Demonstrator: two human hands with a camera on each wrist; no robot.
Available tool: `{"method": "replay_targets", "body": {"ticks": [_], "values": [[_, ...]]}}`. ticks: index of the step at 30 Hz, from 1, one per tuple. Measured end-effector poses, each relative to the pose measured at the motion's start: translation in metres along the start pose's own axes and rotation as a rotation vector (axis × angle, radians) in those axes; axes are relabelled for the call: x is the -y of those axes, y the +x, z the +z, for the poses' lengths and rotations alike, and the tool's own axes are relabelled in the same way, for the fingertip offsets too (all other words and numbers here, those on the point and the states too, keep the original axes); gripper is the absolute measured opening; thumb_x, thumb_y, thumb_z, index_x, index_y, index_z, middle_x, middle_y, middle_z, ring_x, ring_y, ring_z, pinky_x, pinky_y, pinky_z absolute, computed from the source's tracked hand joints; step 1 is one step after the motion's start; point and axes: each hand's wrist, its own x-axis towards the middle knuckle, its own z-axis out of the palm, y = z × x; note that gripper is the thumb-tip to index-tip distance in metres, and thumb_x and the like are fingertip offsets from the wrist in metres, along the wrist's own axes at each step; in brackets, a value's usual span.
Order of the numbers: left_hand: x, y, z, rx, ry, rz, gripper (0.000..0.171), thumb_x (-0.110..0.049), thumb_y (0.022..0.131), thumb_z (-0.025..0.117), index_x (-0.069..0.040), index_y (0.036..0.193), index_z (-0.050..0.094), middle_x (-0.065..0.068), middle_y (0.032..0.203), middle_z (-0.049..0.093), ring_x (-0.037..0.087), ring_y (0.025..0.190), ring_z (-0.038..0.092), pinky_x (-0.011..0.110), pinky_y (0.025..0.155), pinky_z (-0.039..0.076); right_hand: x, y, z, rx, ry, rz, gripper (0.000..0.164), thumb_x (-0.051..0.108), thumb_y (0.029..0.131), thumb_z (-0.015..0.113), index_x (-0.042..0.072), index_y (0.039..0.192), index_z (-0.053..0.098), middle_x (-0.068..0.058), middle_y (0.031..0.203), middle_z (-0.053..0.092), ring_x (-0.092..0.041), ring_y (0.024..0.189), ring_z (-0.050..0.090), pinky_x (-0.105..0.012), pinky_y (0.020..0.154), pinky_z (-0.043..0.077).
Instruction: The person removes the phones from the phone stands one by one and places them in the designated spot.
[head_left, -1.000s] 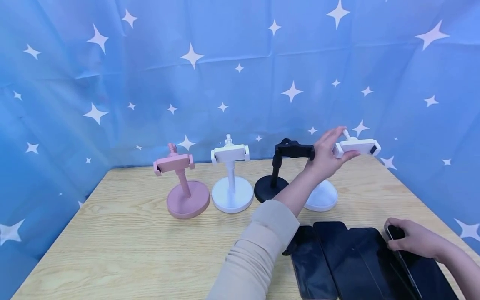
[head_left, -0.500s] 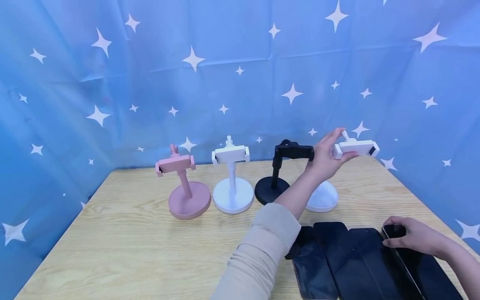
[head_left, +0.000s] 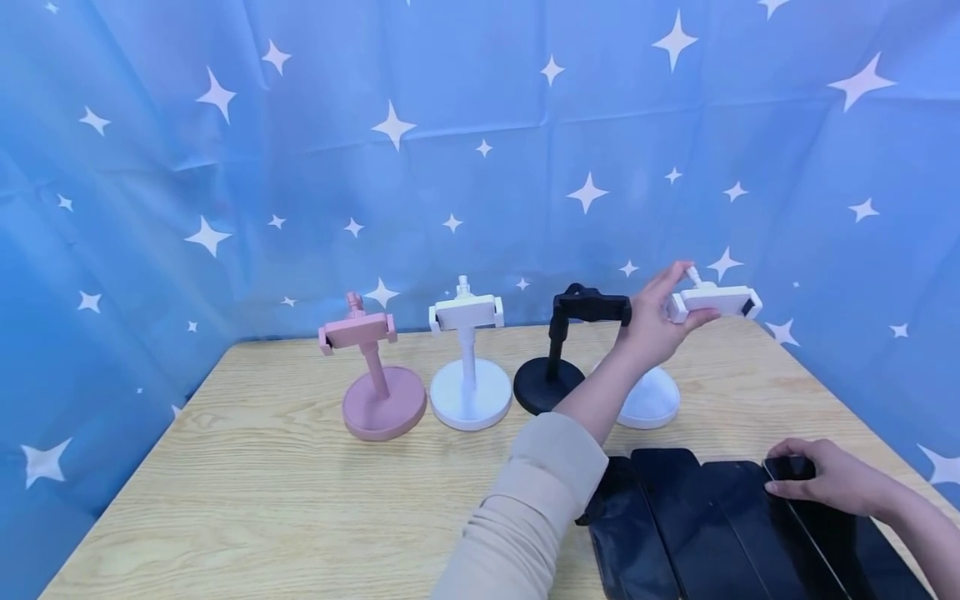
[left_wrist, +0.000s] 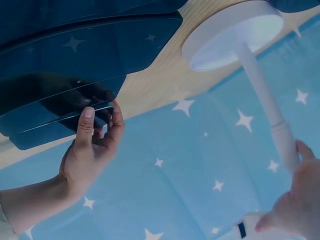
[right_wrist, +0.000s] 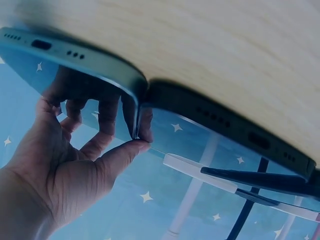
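Note:
At the right back, my left hand (head_left: 652, 321) grips the head of a white phone stand (head_left: 716, 302), fingers at the neck and thumb on the clamp. In the left wrist view the stand's round base (left_wrist: 235, 35) rests on the table. My right hand (head_left: 836, 475) pinches the far end of the rightmost black phone (head_left: 851, 542) between thumb and fingers. The right wrist view shows this phone (right_wrist: 100, 62) edge-on against its neighbour, with the thumb at its side. Several other dark phones (head_left: 738, 521) lie side by side to its left.
Left of the held stand, a black phone stand (head_left: 551, 383), a second white one (head_left: 471, 392) and a pink one (head_left: 384, 404) stand in a row. A small black object (head_left: 596, 500) shows beside my sleeve. A starred blue curtain (head_left: 480, 192) backs the wooden table (head_left: 300, 492).
My right hand has shifted slightly left with the phone, bringing its edge closer to the neighbouring phone. My left hand keeps its grip on the stand. The head view has turned slightly.

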Motion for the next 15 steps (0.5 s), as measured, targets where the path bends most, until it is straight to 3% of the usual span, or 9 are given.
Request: {"method": "replay_targets", "body": {"ticks": [6, 15], "values": [[-0.0016, 0.0000, 0.0005, 0.004, -0.029, -0.026, 0.055, -0.025, 0.084, 0.065, -0.020, 0.134, 0.042, -0.003, 0.133, 0.048, 0.001, 0.120, 0.042, 0.009, 0.087, 0.039, -0.0017, 0.0005, 0.0017, -0.032, -0.065, -0.010, 0.035, 0.025, 0.085, 0.064, -0.001, 0.106, 0.057, -0.023, 0.105, 0.059, -0.047, 0.097, 0.051, -0.053, 0.067, 0.043], [-0.0021, -0.0023, 0.0011, 0.000, -0.093, -0.047, 0.056, -0.023, 0.084, 0.065, -0.020, 0.135, 0.042, -0.005, 0.135, 0.046, 0.001, 0.114, 0.047, 0.007, 0.078, 0.041, -0.0012, -0.0014, 0.0053, -0.044, -0.051, -0.016, 0.038, 0.026, 0.084, 0.065, -0.002, 0.108, 0.057, -0.027, 0.106, 0.058, -0.049, 0.097, 0.051, -0.051, 0.067, 0.046]]}}
